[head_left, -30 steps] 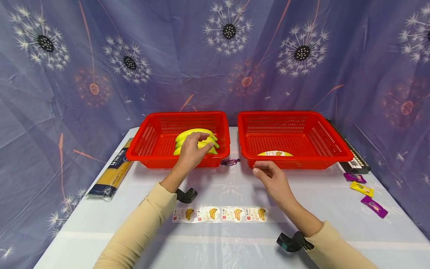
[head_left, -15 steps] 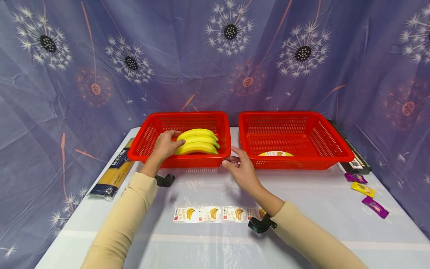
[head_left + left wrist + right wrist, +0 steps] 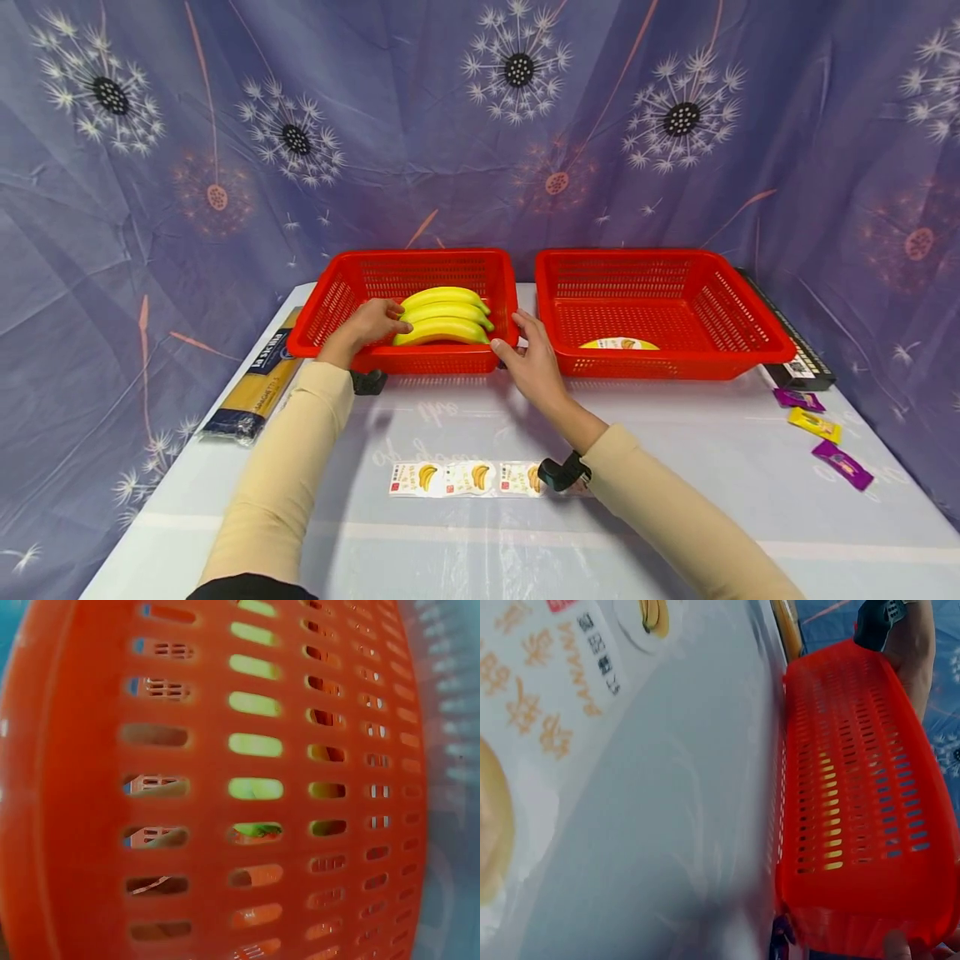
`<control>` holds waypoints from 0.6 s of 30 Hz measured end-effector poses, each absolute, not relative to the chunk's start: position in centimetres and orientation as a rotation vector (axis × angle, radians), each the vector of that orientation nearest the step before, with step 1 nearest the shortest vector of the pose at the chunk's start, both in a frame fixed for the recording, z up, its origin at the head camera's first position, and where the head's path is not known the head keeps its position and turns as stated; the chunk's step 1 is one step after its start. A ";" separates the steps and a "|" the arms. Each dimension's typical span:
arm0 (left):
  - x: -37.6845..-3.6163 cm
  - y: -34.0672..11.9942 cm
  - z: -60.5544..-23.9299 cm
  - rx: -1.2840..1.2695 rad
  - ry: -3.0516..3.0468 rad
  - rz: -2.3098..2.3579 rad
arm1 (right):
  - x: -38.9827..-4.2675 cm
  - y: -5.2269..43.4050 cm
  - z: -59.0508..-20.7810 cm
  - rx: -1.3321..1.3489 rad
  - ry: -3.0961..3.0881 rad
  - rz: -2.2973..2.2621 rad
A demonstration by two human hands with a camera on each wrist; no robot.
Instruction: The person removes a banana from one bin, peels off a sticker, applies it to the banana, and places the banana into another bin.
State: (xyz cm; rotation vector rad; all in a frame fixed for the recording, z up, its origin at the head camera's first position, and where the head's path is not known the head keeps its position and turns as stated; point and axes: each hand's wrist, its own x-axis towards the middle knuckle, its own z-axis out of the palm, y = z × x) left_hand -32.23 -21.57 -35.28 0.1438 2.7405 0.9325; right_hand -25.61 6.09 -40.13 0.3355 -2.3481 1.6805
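Three yellow bananas (image 3: 444,310) lie side by side in the left red plastic basket (image 3: 420,360). Over this basket's near rim reaches my left hand (image 3: 372,322), its loosely bent fingers and thumb at the bananas' left ends; whether they touch is unclear. Only bits of that hand show through the slots in the left wrist view. My right hand (image 3: 534,367) is at the basket's front right corner, fingers spread, their tips by the rim. In the right wrist view a thumb tip (image 3: 897,945) shows against the basket's end.
Another red basket (image 3: 667,367) on the right holds a labelled yellow item (image 3: 618,342). A strip of banana stickers (image 3: 468,479) lies in front. A spaghetti pack (image 3: 258,379) is at left; a black box (image 3: 801,367) and wrapped sweets (image 3: 842,464) are at right.
My left hand has moved left from above the bananas and down to their left ends. My right hand has moved left from before the right basket to the left basket's corner.
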 end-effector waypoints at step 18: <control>-33.5 -21.1 -35.9 0.271 2.668 0.749 | -26.0 6.5 -40.5 0.354 -2.396 1.607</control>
